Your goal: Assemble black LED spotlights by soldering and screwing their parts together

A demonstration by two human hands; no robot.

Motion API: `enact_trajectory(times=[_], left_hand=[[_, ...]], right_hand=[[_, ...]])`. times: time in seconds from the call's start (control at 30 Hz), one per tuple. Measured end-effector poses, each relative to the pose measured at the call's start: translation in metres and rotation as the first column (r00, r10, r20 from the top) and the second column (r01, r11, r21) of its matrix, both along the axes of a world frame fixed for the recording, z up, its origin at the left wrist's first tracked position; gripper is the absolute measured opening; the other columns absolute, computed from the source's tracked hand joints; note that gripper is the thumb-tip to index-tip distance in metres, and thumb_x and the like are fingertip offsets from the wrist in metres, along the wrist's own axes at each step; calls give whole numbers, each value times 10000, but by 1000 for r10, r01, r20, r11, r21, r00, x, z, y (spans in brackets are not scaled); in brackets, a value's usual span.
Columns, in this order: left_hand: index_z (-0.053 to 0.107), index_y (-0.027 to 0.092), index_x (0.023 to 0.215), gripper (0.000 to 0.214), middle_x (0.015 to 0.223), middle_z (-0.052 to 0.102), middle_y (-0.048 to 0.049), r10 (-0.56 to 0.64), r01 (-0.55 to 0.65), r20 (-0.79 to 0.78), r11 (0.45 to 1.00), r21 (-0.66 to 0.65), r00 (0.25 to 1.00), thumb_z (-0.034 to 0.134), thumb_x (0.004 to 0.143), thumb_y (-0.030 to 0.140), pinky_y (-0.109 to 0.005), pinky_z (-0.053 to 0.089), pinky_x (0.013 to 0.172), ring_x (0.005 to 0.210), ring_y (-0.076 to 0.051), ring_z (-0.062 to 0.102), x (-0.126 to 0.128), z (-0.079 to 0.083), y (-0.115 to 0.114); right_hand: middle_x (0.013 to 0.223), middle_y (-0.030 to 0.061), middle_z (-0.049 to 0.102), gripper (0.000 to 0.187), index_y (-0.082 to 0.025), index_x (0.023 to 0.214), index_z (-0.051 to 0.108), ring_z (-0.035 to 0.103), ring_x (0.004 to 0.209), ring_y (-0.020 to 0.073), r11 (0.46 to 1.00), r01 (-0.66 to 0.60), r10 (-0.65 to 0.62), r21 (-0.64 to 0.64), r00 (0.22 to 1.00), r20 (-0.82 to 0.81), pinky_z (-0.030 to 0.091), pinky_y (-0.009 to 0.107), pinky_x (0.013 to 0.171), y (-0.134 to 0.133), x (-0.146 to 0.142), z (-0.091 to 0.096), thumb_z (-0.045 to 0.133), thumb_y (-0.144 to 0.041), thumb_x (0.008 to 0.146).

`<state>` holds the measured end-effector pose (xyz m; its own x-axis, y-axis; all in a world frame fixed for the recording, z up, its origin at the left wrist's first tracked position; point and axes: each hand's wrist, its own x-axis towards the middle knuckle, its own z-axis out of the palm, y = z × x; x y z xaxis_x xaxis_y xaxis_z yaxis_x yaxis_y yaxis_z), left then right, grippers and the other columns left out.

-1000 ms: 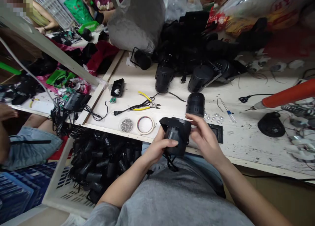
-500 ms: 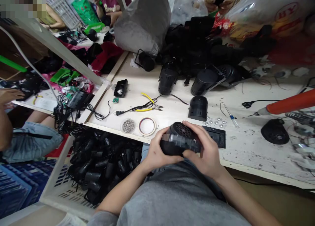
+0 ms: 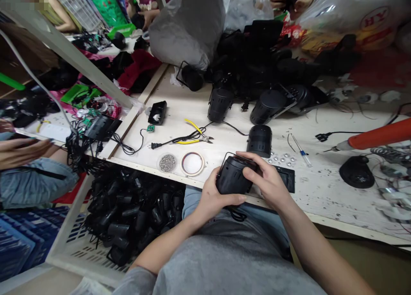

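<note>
Scuffed white workbench (image 3: 321,196) with yellow-handled pliers (image 3: 197,137), a black cylindrical housing (image 3: 259,141), a roll of tape (image 3: 193,153), and a thin screwdriver (image 3: 300,156)

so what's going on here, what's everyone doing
A person holds a black vented cylindrical housing in both hands at the edge of a scuffed white workbench, the left hand cupping its side and the right hand over its top. A matching housing stands just ahead, and yellow-handled pliers lie further left. Another person's hand is off to the left.
</note>
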<state>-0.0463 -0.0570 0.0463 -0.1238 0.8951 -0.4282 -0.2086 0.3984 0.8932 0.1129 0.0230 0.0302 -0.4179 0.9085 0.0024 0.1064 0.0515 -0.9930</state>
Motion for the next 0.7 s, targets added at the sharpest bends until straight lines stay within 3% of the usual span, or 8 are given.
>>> enact_trajectory(times=[0.13, 0.33, 0.53, 0.7], left_hand=[[569, 188, 1277, 845, 1193, 656, -75, -86, 85, 34, 996, 31, 996, 936, 534, 352, -406, 466, 1011, 1136, -287, 596, -7, -2, 0], [431, 203, 1441, 1063, 1400, 540, -125, -236, 259, -146, 951, 170, 961, 952, 535, 395, -482, 396, 1139, 1323, -342, 489, -17, 0, -1], [420, 209, 1460, 1110, 1403, 538, -128, -199, 240, -221, 954, 180, 955, 961, 508, 393, -521, 366, 1165, 1337, -359, 478, -17, -2, -3], [453, 227, 1443, 1089, 1390, 555, -116, -165, 167, -25, 970, 179, 986, 972, 498, 384, -484, 379, 1158, 1333, -349, 495, -16, -8, -5]], right_hand=[[1179, 65, 743, 490, -239, 1160, 695, 701, 1069, 249, 999, 45, -45, -7, 999, 12, 564, 394, 938, 3, -2, 1, 686, -614, 844], [1181, 62, 746, 466, -251, 1140, 719, 691, 1109, 253, 997, 50, -50, 57, 999, 4, 547, 399, 978, 4, 0, 2, 673, -616, 854], [1176, 65, 746, 477, -252, 1148, 714, 694, 1101, 259, 993, 13, -13, 113, 1000, 7, 553, 392, 963, 5, 1, 2, 660, -626, 858], [1175, 60, 742, 447, -254, 1148, 709, 681, 1098, 254, 995, 72, -73, 73, 997, 11, 536, 395, 970, 2, -2, -2, 655, -601, 873]])
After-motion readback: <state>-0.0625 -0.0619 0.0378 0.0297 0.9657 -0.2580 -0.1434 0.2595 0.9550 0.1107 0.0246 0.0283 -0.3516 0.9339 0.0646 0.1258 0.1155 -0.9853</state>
